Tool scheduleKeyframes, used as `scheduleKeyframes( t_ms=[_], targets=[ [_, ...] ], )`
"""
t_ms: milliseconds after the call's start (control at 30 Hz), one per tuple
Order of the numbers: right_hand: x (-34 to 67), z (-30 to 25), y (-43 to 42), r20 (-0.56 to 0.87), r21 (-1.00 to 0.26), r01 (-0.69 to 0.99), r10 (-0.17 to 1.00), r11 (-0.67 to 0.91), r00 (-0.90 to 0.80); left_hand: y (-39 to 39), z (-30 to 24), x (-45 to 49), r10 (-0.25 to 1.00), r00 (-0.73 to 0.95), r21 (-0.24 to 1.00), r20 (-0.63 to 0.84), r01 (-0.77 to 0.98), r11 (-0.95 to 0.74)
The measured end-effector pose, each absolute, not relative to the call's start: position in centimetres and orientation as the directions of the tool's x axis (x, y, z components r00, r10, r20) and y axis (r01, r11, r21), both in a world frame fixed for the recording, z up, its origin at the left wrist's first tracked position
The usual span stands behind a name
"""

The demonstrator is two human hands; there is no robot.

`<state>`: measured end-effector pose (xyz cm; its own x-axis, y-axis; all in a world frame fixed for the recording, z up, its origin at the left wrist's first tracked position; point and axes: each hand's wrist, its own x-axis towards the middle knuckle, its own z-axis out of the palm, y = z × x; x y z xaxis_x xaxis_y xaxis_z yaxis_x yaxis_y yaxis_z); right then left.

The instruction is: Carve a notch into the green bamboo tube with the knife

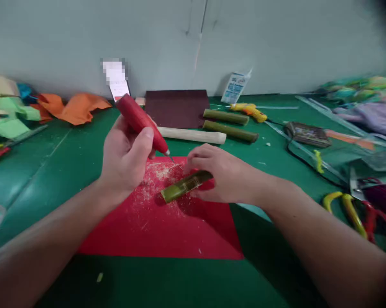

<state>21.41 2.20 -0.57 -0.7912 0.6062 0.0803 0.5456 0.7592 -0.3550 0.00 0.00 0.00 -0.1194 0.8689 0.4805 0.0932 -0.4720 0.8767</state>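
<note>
Your left grip is wrapped around a red pen-shaped tool, thumb along its near side; the fingers behind the barrel are mostly hidden from you. The tool's thin bit slants down toward your right fingertips, and blur makes its very end hard to make out, so you cannot tell whether it touches anything.

Your right grip is closed over one end of a green bamboo piece, covering that end. The bamboo lies tilted above or on a red sheet; you cannot tell if it rests there. Pale lines mark its upper face, partly under your fingers, too fine to read fully. Pale shavings litter the sheet.

Just beyond, a pale stick runs partly behind your left hand, near two more bamboo pieces and a dark brown sheet. A yellow glue gun lies to their right on the green table. Farther left, a phone leans on the wall, its screen pixelated. At the right, yellow-handled pliers or scissors are partly hidden behind your forearm.
</note>
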Motion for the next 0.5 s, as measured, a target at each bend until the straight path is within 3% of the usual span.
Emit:
scheduleKeyframes(
  t_ms=[233,367,500],
  targets=[
    [21.6,-1.8,2.6,0.024,-0.362,0.544,0.591,0.757,-0.806,-0.1,-1.4,-0.5,0.924,-0.119,0.928,0.364,-0.033,-0.37],
    [20.6,-2.6,1.7,0.045,-0.397,0.585,0.651,0.707,-0.757,-0.2,-1.4,-0.3,0.94,-0.169,0.955,0.298,0.06,-0.292],
    [19.7,-3.5,1.1,0.086,-0.442,0.64,0.74,0.628,-0.667,-0.4,-1.3,-0.1,0.928,-0.181,0.944,0.326,0.121,-0.308]
  ],
)
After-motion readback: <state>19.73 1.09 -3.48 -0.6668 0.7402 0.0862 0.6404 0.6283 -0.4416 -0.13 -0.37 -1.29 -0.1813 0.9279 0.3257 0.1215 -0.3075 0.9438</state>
